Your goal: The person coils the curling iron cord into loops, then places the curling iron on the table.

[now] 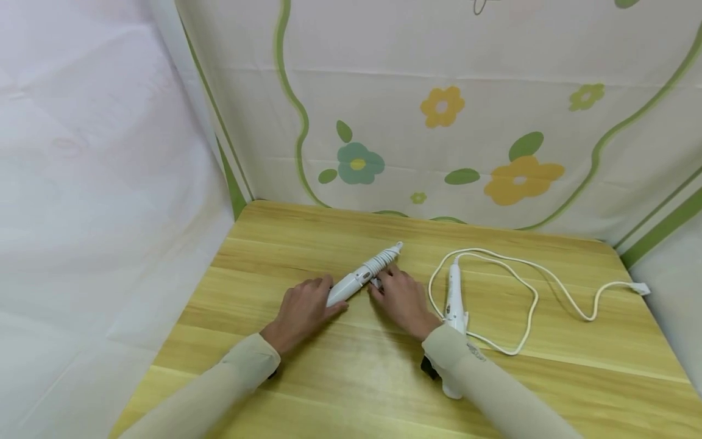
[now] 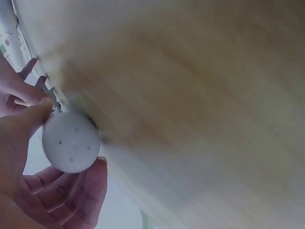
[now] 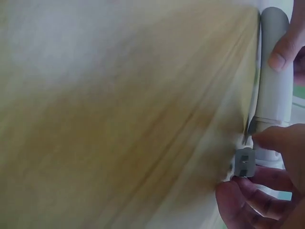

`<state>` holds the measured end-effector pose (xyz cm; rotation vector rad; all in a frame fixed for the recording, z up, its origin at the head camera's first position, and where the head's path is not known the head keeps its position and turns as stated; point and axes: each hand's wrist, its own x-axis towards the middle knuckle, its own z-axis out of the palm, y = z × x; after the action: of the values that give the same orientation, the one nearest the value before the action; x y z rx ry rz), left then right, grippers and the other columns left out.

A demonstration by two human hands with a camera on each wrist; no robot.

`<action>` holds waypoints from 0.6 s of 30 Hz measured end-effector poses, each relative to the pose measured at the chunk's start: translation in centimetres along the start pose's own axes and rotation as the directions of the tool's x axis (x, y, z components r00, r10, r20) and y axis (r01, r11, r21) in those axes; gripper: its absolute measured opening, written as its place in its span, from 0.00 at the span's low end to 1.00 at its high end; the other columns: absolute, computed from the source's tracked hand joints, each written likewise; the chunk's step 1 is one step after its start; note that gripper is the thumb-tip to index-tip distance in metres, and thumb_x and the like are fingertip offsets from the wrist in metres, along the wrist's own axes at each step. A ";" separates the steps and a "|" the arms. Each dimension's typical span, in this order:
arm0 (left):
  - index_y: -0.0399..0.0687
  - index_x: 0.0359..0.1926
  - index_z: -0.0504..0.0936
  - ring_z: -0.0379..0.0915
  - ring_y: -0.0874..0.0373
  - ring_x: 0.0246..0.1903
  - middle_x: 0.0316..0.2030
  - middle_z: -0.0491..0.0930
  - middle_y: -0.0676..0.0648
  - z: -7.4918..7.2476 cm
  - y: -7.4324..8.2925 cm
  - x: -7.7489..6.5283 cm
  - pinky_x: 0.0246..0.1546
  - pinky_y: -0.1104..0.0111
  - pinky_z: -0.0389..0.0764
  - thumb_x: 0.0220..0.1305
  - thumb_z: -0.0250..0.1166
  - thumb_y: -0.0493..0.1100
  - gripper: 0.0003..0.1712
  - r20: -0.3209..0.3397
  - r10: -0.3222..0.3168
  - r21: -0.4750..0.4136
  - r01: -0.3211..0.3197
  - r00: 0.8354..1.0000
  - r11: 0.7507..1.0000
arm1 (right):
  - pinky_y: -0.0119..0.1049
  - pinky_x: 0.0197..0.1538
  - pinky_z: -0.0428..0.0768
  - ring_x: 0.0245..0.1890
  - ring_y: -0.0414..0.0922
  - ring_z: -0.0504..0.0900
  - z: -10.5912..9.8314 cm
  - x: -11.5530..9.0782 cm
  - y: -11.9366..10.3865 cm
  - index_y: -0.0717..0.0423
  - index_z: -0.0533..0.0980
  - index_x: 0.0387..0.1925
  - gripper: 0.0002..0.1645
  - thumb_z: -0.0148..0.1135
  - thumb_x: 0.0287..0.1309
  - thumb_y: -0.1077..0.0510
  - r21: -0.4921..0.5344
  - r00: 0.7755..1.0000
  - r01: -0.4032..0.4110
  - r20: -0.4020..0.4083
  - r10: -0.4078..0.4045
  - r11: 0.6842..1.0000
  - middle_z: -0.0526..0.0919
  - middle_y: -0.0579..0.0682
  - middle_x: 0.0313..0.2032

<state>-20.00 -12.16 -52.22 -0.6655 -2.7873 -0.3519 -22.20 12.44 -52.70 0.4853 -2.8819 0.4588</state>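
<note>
A white curling iron lies slantwise over the wooden table, its cord wound in coils round the handle. My left hand grips the thick white barrel near its lower end. In the left wrist view the barrel's round end cap, dotted with small holes, shows between thumb and fingers. Close beside the handle, my right hand holds the cord's plug, a small pale block, between thumb and fingers.
A second white curling iron lies to the right, partly hidden under my right sleeve. Its loose white cord loops across the right side of the wooden table, ending in a plug near the right edge. Flower-patterned cloth hangs behind.
</note>
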 end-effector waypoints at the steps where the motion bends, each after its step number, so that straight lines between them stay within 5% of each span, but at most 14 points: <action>1: 0.46 0.45 0.81 0.69 0.61 0.23 0.28 0.81 0.51 -0.1 0.0 0.0 0.19 0.68 0.70 0.64 0.79 0.65 0.29 0.009 -0.007 -0.005 0.007 1.000 1.000 | 0.45 0.24 0.79 0.31 0.51 0.85 -0.1 -0.1 0.0 0.57 0.88 0.46 0.20 0.72 0.72 0.44 0.001 1.000 0.003 -0.003 -0.003 1.000 0.85 0.55 0.45; 9: 0.47 0.49 0.84 0.75 0.59 0.26 0.32 0.86 0.50 -0.7 -0.3 0.3 0.21 0.65 0.75 0.64 0.77 0.69 0.33 0.067 -0.053 -0.011 0.054 0.996 0.999 | 0.47 0.26 0.83 0.29 0.51 0.85 -1.1 -0.4 0.8 0.56 0.88 0.46 0.20 0.72 0.72 0.43 0.000 1.000 -0.003 -0.011 0.003 1.000 0.88 0.55 0.43; 18: 0.46 0.51 0.87 0.88 0.47 0.39 0.40 0.90 0.45 -2.0 0.0 0.6 0.28 0.56 0.86 0.70 0.73 0.66 0.29 -0.011 -0.027 0.031 0.027 1.000 0.999 | 0.44 0.33 0.87 0.38 0.51 0.89 -2.8 -0.7 1.7 0.57 0.88 0.52 0.20 0.69 0.73 0.45 0.048 1.000 -0.011 0.010 0.010 0.999 0.91 0.54 0.44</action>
<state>-20.12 -12.48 -50.21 -0.6173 -2.7879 -0.3160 -21.78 15.10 -50.75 0.4818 -2.8903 0.5305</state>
